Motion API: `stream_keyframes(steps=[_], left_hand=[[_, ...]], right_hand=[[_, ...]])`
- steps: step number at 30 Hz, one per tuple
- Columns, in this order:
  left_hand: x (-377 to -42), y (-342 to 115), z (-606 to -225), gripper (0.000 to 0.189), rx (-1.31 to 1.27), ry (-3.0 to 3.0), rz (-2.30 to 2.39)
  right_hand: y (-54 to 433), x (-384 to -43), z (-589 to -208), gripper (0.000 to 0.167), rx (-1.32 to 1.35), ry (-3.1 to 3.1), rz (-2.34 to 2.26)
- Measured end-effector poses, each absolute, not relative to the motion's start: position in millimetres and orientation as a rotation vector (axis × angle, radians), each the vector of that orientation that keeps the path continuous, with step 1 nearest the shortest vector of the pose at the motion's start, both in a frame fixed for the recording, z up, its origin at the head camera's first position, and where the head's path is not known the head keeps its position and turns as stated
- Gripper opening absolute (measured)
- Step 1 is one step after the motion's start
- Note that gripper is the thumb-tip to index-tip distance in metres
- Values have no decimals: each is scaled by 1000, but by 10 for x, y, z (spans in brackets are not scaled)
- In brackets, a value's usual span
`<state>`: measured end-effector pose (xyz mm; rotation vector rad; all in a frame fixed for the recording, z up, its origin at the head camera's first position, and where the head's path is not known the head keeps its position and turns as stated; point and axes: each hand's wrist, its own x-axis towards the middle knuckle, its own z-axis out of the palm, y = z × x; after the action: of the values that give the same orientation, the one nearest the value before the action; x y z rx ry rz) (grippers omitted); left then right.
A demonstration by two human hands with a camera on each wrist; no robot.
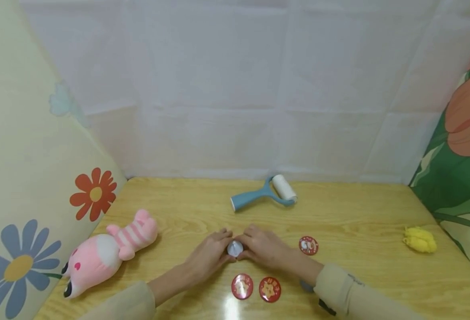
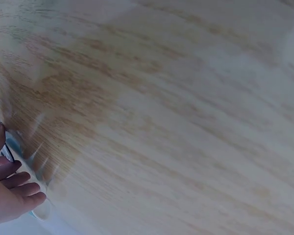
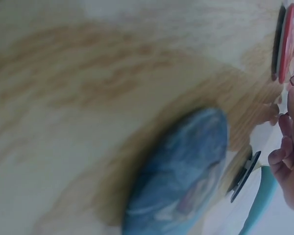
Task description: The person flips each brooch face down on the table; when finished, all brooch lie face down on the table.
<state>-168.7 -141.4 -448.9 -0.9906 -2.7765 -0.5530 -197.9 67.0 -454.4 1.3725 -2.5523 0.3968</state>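
Note:
In the head view both hands meet at the middle of the table around a small silvery-white disc [image 1: 235, 248]. My left hand [image 1: 208, 255] pinches its left side between thumb and fingers, and my right hand [image 1: 264, 247] pinches its right side. The disc looks like the back of a badge, though its far face is hidden. Two round red badges [image 1: 242, 286] with yellow figures lie just in front of the hands. A third red badge [image 1: 308, 245] lies beyond the right forearm. In the left wrist view a thin dark edge shows at the left fingertips [image 2: 15, 162].
Behind the hands lies a blue-handled lint roller [image 1: 264, 193]. A pink plush toy [image 1: 99, 262] is on the left, a small yellow item [image 1: 420, 240] on the right. Partly under the right forearm sits a grey-blue disc [image 1: 307, 285]; a blue oval disc [image 3: 181, 171] looms in the right wrist view.

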Motion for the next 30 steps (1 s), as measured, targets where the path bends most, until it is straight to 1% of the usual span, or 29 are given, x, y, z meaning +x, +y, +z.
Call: stream_keyframes(steps=[8, 16, 30], left_hand=[[-1700, -1415, -4512, 46, -998, -2809, -594], [-1704, -1412, -4514, 42, -1013, -2789, -591], [-1689, -1397, -4486, 44, -1028, -2789, -578]], right_hand=[[648, -1965, -4566, 42, 1331, -2644, 422], [637, -1977, -4553, 41, 1275, -2719, 500], [689, -1967, -4526, 43, 1265, -2744, 587]])
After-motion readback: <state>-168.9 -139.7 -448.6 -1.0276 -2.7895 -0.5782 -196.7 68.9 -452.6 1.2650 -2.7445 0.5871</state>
